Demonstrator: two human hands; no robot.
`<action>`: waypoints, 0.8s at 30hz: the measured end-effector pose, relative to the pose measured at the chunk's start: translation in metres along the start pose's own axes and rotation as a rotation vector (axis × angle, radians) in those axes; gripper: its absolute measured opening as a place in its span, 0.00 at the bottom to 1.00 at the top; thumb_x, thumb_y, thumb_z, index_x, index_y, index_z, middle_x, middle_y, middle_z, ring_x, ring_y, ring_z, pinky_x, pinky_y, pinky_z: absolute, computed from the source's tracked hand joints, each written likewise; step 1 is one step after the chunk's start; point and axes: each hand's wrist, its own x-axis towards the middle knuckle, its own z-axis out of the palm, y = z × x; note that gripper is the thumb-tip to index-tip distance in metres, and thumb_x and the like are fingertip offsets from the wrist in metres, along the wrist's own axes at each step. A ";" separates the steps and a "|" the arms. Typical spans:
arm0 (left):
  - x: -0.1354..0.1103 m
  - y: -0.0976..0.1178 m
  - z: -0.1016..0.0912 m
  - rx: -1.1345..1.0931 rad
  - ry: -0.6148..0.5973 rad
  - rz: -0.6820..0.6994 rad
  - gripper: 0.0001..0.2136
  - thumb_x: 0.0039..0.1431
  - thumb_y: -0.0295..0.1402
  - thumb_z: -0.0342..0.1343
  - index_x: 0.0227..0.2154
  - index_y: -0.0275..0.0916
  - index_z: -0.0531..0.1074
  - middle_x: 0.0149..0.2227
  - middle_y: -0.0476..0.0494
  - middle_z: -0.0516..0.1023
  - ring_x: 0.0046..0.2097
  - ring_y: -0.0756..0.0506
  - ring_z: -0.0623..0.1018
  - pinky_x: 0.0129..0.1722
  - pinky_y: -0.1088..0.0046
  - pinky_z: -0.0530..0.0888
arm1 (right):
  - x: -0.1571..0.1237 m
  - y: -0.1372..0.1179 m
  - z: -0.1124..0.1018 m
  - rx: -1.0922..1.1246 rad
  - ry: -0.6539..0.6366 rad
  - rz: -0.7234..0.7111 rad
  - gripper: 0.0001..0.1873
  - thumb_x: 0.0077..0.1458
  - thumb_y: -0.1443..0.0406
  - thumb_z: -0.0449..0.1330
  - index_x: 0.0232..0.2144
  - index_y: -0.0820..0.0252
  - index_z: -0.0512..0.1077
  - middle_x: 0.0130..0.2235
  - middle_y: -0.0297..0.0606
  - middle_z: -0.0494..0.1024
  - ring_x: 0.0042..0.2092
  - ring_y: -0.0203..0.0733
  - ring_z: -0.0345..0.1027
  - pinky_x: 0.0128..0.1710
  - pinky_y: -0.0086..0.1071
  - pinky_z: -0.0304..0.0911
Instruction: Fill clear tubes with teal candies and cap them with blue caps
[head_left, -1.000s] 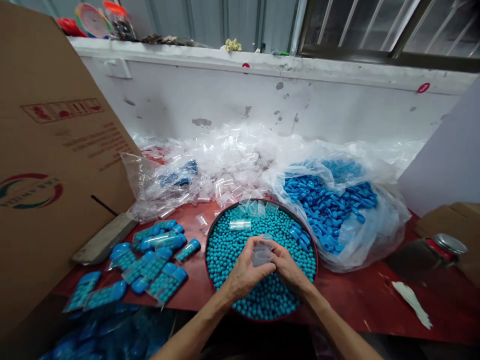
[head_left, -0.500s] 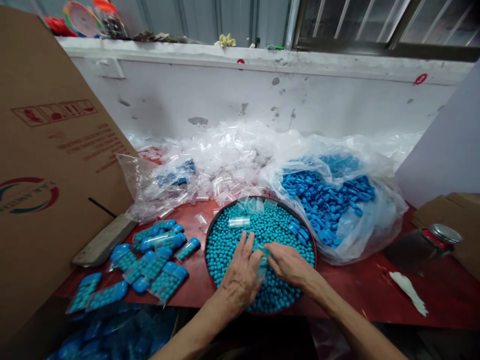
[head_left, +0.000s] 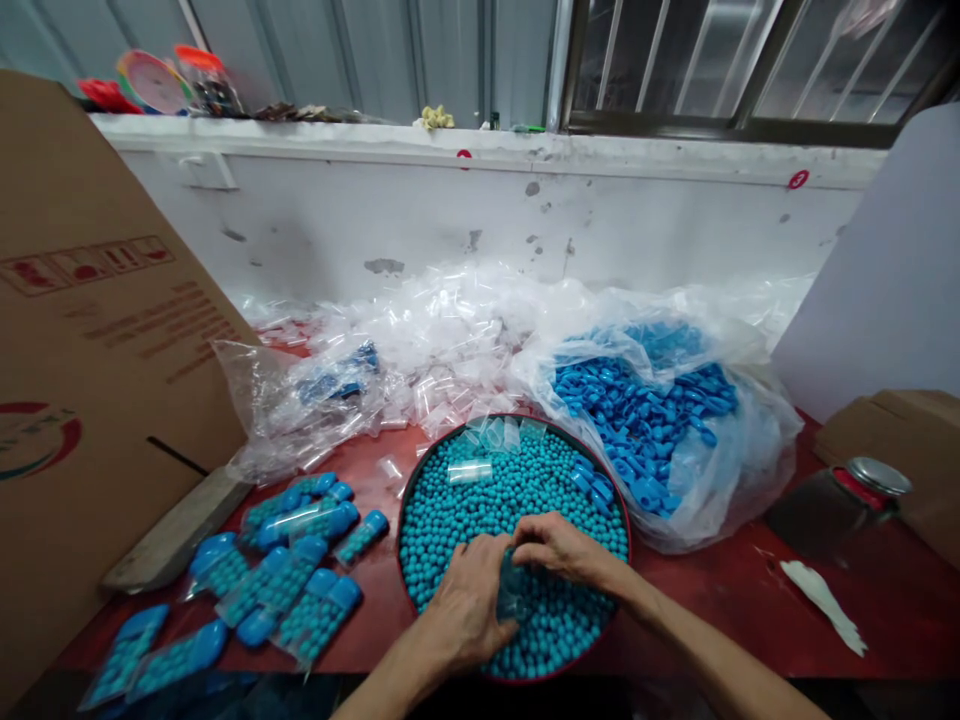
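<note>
A round tub (head_left: 525,681) with a dark red rim is full of small turquoise balls (head_left: 442,540). Over its front half, my left hand (head_left: 465,605) is wrapped around a small clear plastic tube (head_left: 511,592), partly hidden by the fingers. My right hand (head_left: 562,550) has its fingers curled together at the tube's upper end; whether anything is pinched in them is hidden. Another clear tube (head_left: 470,472) lies on the balls farther back. A few blue caps (head_left: 592,487) rest at the tub's right side.
Left of the tub lie several filled, blue-capped tubes (head_left: 292,575). Behind it are heaped clear tubes (head_left: 450,370) and a plastic bag of blue caps (head_left: 645,420). A cardboard box (head_left: 97,330) borders the left; a lidded jar (head_left: 832,510) stands right.
The view has tilted up, so the table sits lower in the picture. My left fingers, stretched out before, are now bent around the tube; my right fingers have curled over its upper end.
</note>
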 end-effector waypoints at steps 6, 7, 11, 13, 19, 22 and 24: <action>0.004 -0.002 0.012 0.101 -0.074 -0.144 0.36 0.37 0.29 0.51 0.54 0.34 0.52 0.52 0.38 0.59 0.53 0.39 0.57 0.53 0.64 0.54 | 0.043 -0.003 -0.040 -0.706 0.183 0.034 0.09 0.54 0.65 0.49 0.32 0.59 0.69 0.33 0.34 0.72 0.34 0.36 0.64 0.32 0.26 0.56; 0.004 -0.002 0.013 0.109 -0.075 -0.147 0.35 0.36 0.29 0.51 0.54 0.34 0.53 0.51 0.39 0.60 0.52 0.39 0.58 0.52 0.64 0.56 | 0.053 -0.003 -0.049 -0.862 0.297 0.090 0.10 0.54 0.67 0.48 0.36 0.58 0.68 0.37 0.37 0.71 0.38 0.38 0.63 0.35 0.28 0.56; 0.003 -0.003 0.016 0.103 -0.028 -0.155 0.29 0.37 0.27 0.49 0.49 0.35 0.59 0.46 0.40 0.64 0.47 0.41 0.63 0.48 0.66 0.60 | 0.086 0.009 -0.073 -1.013 0.432 0.196 0.16 0.55 0.73 0.41 0.42 0.64 0.64 0.44 0.50 0.66 0.45 0.47 0.58 0.39 0.38 0.54; 0.002 -0.004 0.018 0.069 0.014 -0.129 0.28 0.38 0.27 0.49 0.48 0.35 0.58 0.46 0.40 0.64 0.48 0.42 0.62 0.50 0.67 0.59 | 0.092 0.017 -0.074 -1.037 0.426 0.189 0.16 0.55 0.73 0.41 0.42 0.66 0.65 0.43 0.52 0.66 0.45 0.49 0.57 0.39 0.40 0.53; -0.002 -0.007 0.024 0.065 0.141 -0.010 0.26 0.38 0.24 0.49 0.46 0.36 0.58 0.43 0.39 0.65 0.45 0.41 0.64 0.47 0.63 0.63 | 0.076 0.026 -0.078 -1.087 0.402 0.124 0.18 0.55 0.73 0.41 0.45 0.66 0.63 0.41 0.52 0.69 0.45 0.50 0.57 0.44 0.44 0.48; -0.004 -0.008 0.023 0.079 0.188 0.017 0.26 0.39 0.24 0.50 0.46 0.35 0.57 0.43 0.37 0.66 0.46 0.40 0.65 0.47 0.60 0.64 | 0.064 0.017 -0.079 -1.084 0.412 0.117 0.17 0.56 0.73 0.41 0.43 0.67 0.64 0.37 0.52 0.70 0.43 0.50 0.59 0.46 0.45 0.45; -0.004 -0.009 0.020 0.105 0.254 0.054 0.25 0.40 0.25 0.50 0.47 0.35 0.56 0.45 0.36 0.64 0.49 0.38 0.64 0.49 0.57 0.62 | 0.054 0.007 -0.071 -1.071 0.415 0.113 0.15 0.56 0.72 0.42 0.43 0.67 0.63 0.36 0.51 0.71 0.42 0.49 0.60 0.46 0.44 0.45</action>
